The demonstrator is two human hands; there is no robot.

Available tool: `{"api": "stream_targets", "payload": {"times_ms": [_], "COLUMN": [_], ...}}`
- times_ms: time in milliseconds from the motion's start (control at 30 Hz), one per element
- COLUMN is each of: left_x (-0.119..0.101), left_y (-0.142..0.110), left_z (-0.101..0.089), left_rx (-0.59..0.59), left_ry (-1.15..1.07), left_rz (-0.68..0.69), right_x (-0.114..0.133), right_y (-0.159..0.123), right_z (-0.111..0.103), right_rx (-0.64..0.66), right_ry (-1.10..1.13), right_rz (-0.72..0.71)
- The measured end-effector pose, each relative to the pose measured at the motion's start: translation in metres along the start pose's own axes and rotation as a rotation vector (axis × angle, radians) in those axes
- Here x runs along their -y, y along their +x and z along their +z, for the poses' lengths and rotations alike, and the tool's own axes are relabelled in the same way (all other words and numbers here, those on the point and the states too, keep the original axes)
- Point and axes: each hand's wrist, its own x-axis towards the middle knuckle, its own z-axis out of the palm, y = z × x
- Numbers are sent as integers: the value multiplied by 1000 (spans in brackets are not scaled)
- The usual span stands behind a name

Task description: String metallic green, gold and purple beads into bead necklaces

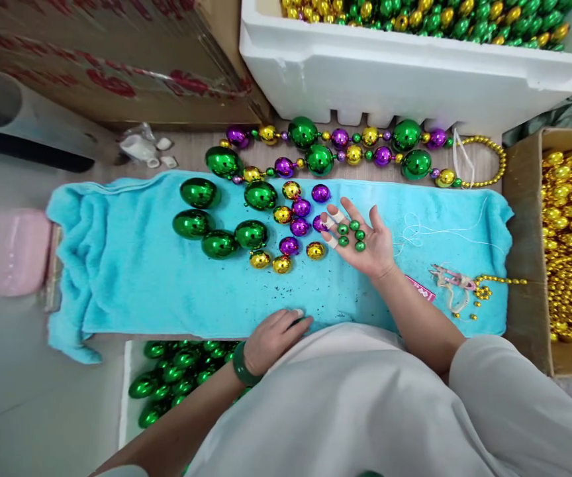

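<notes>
My right hand (365, 242) is palm up over the blue towel (132, 265), fingers stretched out with white coverings on some fingertips. Several small green beads (354, 226) rest on it. My left hand (276, 338) is by the towel's near edge, fingers curled down; a dark bit shows under them, too hidden to name. Left of my right hand lie several large green beads (219, 244), purple beads (299, 226) and gold beads (281, 264). Beyond the towel a strung bead necklace (319, 160) is laid out in two rows, with gold beads (494, 149) looped at its right end.
Thin white thread (415, 228), pink-handled snips (455, 277) and a short gold bead strand (502, 279) lie on the right. A foam box (405, 79) stands behind, a carton (527, 252) of gold beads right, a tray (134, 351) of green beads near left.
</notes>
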Motion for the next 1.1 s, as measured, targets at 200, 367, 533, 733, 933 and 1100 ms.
{"api": "stream_targets", "payload": {"times_ms": [200,367,533,733,933,1100], "left_x": [3,-1,-2,0,-4,-5], "left_y": [47,117,156,154,145,149], "left_z": [-29,-51,-48,-46,-41,-37], "left_rx": [-188,-442,-524,-536,-516,-476], "left_ry": [-34,6,33,60,76,114], "left_rz": [-167,-124,-137,-214,-263,-239], "right_x": [-1,-4,-6,-4,-4,-4], "right_y": [2,5,4,-1,-2,-3], "right_z": [4,22,31,28,26,28], "right_rx": [146,220,226,151,186,191], "right_ry": [136,118,43,38,136,174], "right_rz": [12,34,55,33,52,53]}}
